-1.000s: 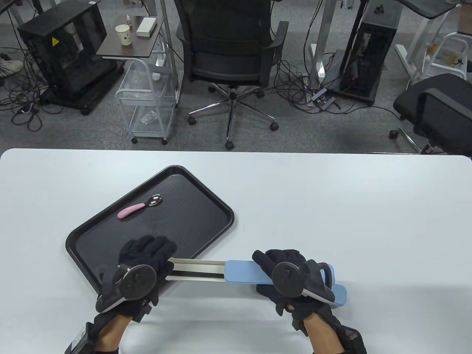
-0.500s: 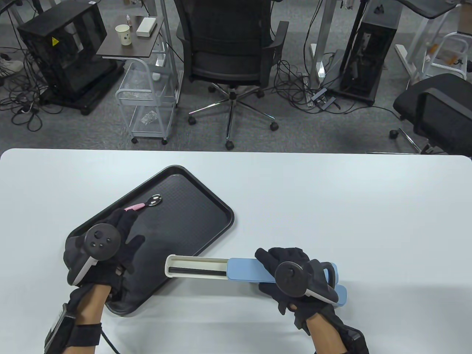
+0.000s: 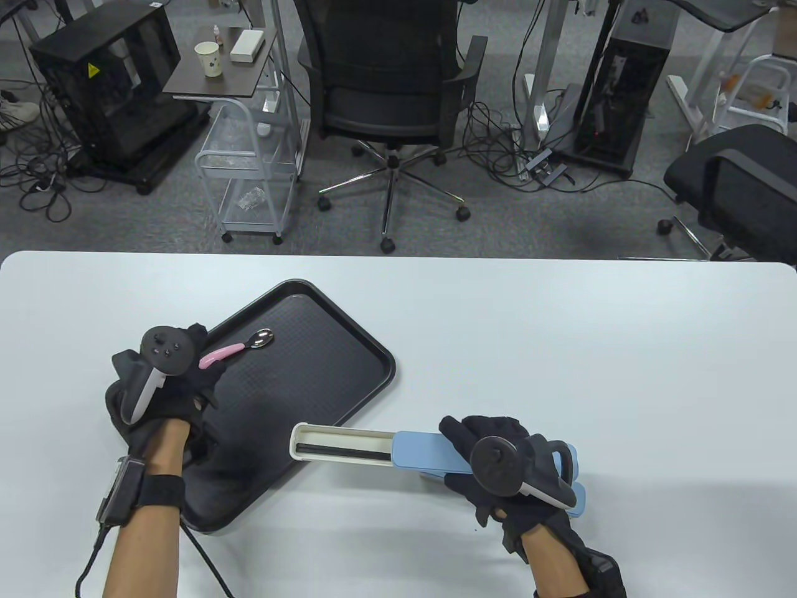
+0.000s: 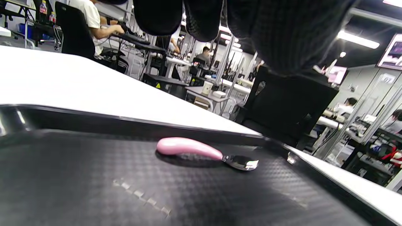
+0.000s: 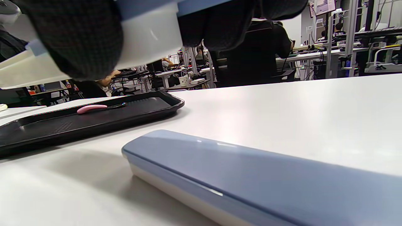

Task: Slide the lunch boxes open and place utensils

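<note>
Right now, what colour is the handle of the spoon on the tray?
Pink, on the spoon with a shiny metal bowl; clearest in the left wrist view.

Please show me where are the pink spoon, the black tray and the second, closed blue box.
pink spoon (image 4: 188, 149), left wrist view, on its pink handle.
black tray (image 3: 348, 330), table view, on its far right rim.
closed blue box (image 5: 267, 169), right wrist view, on its blue lid.
</note>
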`<state>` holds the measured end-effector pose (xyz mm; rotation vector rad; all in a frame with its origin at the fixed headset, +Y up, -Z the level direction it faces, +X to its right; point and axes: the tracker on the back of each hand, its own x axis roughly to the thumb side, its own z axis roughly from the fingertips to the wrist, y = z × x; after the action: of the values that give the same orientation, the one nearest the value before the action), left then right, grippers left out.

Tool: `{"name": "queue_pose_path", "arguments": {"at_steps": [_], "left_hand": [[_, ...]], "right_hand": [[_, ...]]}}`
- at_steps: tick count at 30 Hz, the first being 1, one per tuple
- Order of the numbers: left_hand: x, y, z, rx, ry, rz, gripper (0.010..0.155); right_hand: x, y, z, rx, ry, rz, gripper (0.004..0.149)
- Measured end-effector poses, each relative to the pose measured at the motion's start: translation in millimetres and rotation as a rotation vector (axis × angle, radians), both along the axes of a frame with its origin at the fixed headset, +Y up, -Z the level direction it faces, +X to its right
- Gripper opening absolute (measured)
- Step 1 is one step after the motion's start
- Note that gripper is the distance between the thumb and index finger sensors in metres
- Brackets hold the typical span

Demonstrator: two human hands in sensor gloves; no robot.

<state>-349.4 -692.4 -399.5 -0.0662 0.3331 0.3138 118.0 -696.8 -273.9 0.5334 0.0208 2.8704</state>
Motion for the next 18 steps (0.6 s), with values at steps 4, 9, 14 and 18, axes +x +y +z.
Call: {"name": "queue_pose_path", "arguments": {"at_steps": [4,9,14,18], "left_hand": [[-4.2,-22.5,-24.9,-0.091,0.045,-0.046,0.074],[-6.1,-52.8,-43.1,-0.207,0.088,-0.079,0.075],[-3.2,-67.0,-54.0,-0.255,0.099,-0.134,0.077],[-1.2,-74.9,-62.2,-0.293,0.111,-0.165,0.076]], "right_hand": [[3.2,-0.4,-0.2,-0.001,-0.013,-0.01,0.077],[2.2,-1.1,-0.2,0.0,-0.017,0.016,0.077],[1.6,-0.8,-0.8,-0.004,-0.017,0.021,0.077],[1.8,-2.6,-2.2,-0.012,-0.019,0.029,0.077]]}}
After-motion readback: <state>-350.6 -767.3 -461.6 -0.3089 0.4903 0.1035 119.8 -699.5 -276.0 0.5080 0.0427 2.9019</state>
